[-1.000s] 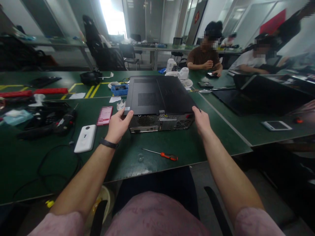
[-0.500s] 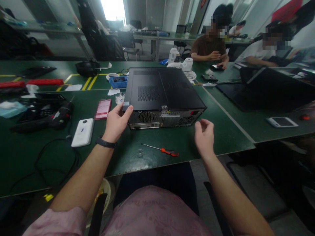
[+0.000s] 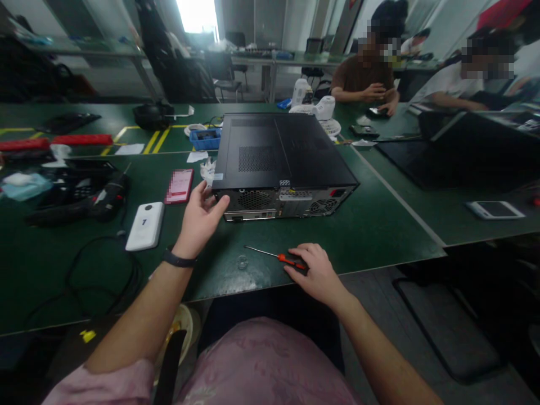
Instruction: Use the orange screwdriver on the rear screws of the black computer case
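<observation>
A black desktop computer case (image 3: 291, 146) lies flat on the green table, its rear panel with vents and ports facing me. At its near left corner is my left hand (image 3: 201, 216), thumb and fingers apart; whether a fingertip touches the case I cannot tell. In front of the case lies a screwdriver (image 3: 291, 261) with an orange-red handle and a thin shaft pointing left. My right hand (image 3: 314, 269) spreads its thumb and fingers on either side of that handle, not closed on it. Left of the screwdriver sits a small clear ring-like object (image 3: 242, 262).
To the left are a white phone-like device (image 3: 144, 226), a red-edged phone (image 3: 179, 185), a black cable and a black power tool (image 3: 105, 197). A blue bin (image 3: 205, 139) and white fan parts (image 3: 324, 109) stand behind. A laptop (image 3: 472, 146) and two people are at right.
My right hand has moved left and toward me, from beside the case's right corner to the screwdriver handle. My left hand has loosened at the case's corner.
</observation>
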Demonstrator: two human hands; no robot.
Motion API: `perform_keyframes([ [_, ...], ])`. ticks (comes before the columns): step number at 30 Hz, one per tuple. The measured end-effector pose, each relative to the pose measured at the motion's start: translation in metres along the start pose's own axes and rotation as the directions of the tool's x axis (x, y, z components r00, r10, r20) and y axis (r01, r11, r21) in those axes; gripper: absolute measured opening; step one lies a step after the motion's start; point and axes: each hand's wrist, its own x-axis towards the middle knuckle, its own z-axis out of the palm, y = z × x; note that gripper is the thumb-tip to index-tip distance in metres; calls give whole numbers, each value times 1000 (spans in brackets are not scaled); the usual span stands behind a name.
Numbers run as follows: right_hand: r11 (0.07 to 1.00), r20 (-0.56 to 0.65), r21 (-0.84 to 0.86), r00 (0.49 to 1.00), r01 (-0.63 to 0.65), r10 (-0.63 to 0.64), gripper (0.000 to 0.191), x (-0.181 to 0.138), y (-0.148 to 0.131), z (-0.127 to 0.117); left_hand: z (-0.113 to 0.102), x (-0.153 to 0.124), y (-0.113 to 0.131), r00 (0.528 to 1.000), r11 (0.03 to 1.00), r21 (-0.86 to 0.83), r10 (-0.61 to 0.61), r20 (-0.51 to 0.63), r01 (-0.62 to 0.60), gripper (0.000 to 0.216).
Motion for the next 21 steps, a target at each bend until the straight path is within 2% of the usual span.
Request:
perform_keyframes([
  [3,1000,3,-8,1000,-6,7,30,-2,-1,4,-12,-25,-11,990,984,143,-93,-107,108,91],
  [5,1000,7,-10,1000,-9,9,27,-2,-1,5,-20,-40,-13,989,942,311,-91,-113,123,83],
  [6,1000,9,-12,1000,-9,9,26,-2,0,6,-24,-46,-12,995,919,382,-92,-36,99,73],
  [7,1000,12,-14,1000,-9,9,24,-1,0,6,-27,-51,-11,991,901,431,-92,92,44,61],
  [9,1000,16,-18,1000,-6,6,22,0,0,6,-29,-57,-8,932,873,475,-77,354,-109,40],
  [11,1000,16,-21,1000,-4,4,20,1,1,6,-28,-59,-6,857,850,476,-60,513,-225,30],
  [14,1000,15,-24,1000,-4,4,18,1,1,7,-20,-58,-7,801,816,481,-36,598,-322,24],
  [21,999,8,-23,1000,-23,23,16,-1,-1,9,-10,-54,-17,734,791,459,-19,679,-405,19],
])
